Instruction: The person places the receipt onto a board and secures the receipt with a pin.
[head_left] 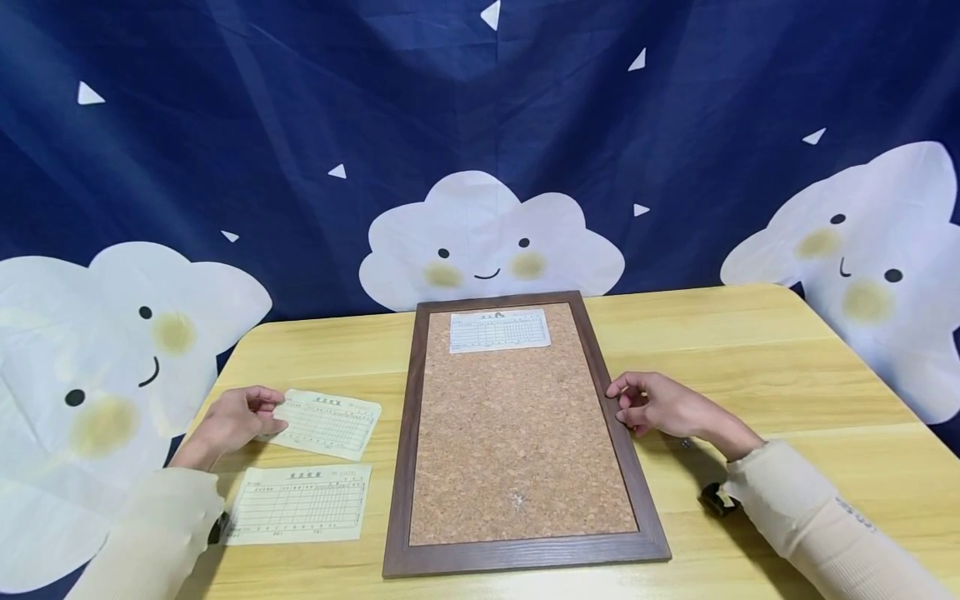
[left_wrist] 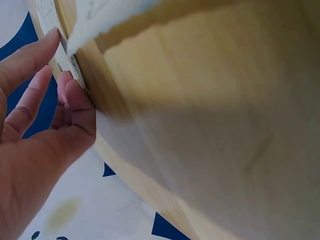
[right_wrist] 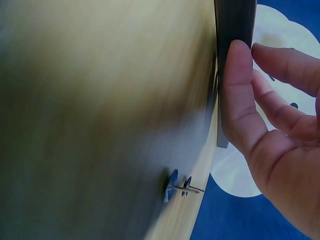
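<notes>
My left hand [head_left: 236,421] pinches the left edge of the upper paper form [head_left: 326,423], a pale slip with a printed table. Its fingertips are at the slip's edge in the left wrist view. A second form [head_left: 296,504] lies nearer me, partly beside my left sleeve. My right hand [head_left: 656,404] holds the right side of a cork board [head_left: 517,433] with a brown frame [head_left: 525,560]. In the right wrist view the thumb [right_wrist: 237,90] lies against the frame's side. Another form [head_left: 500,332] is on the board's top, with a small dark fastener at its upper edge.
Thumbtacks [right_wrist: 184,187] lie on the wooden table [head_left: 750,358] by my right wrist. A dark blue cloth [head_left: 300,83] with smiling clouds hangs behind the table. A small bright mark [head_left: 517,500] shows low on the cork.
</notes>
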